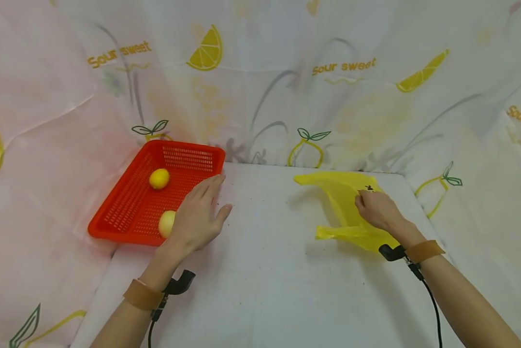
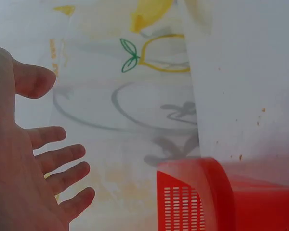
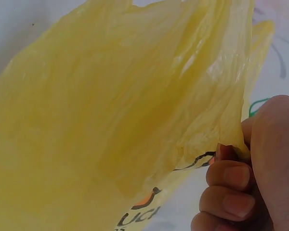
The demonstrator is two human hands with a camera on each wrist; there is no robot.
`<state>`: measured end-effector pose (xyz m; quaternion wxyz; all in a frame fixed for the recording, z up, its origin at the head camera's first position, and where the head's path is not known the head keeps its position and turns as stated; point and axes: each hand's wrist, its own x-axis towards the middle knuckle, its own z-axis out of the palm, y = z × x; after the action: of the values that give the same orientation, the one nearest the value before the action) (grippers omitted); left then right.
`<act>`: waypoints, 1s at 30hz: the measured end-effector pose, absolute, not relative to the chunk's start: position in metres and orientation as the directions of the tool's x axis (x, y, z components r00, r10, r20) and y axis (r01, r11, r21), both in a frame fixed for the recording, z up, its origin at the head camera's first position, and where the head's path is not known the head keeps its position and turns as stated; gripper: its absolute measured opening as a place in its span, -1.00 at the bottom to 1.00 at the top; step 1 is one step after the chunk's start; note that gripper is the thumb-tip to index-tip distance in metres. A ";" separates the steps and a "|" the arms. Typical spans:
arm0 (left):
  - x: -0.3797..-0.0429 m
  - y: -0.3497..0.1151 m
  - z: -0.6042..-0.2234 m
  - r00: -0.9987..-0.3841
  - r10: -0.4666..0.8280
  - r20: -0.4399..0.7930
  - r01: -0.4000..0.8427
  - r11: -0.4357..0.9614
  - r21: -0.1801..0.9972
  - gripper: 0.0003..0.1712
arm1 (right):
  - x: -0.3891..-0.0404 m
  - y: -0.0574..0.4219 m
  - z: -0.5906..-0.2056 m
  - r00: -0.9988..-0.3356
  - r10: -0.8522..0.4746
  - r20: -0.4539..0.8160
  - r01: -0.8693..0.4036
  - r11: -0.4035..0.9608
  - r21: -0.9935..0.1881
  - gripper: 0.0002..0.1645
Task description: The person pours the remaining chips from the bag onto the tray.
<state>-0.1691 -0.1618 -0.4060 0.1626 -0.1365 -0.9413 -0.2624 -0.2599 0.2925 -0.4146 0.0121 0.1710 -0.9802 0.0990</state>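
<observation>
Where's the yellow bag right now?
In the head view, the yellow bag is on the right side, gripped by the right hand, across the white table from the red basket.

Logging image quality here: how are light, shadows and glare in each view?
Head: fairly bright, soft shadows around the yellow bag; left wrist: duller, the left hand looking shaded; right wrist: pale sheen on the bag's folds, the right hand dim.
</observation>
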 end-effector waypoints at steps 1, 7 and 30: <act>-0.169 -0.166 -0.405 -0.914 0.162 0.371 0.330 0.828 0.453 -0.17 | -0.260 0.290 -0.414 -0.941 -0.334 0.054 -0.338 0.921 -0.195 -0.64; -0.177 -0.188 -0.405 -0.937 0.116 0.330 0.268 0.845 0.462 -0.20 | -0.260 0.284 -0.411 -0.934 -0.355 0.050 -0.357 0.913 -0.196 -0.64; -0.223 -0.256 -0.399 -0.997 0.039 0.072 0.065 0.909 0.412 -0.18 | -0.248 0.288 -0.417 -0.917 -0.395 0.055 -0.396 0.888 -0.232 -0.65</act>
<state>-0.2235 -0.2557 -0.3987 0.0309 -0.0265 -0.9764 -0.2121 -0.2481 0.2883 -0.4165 0.0031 0.2036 -0.9716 0.1202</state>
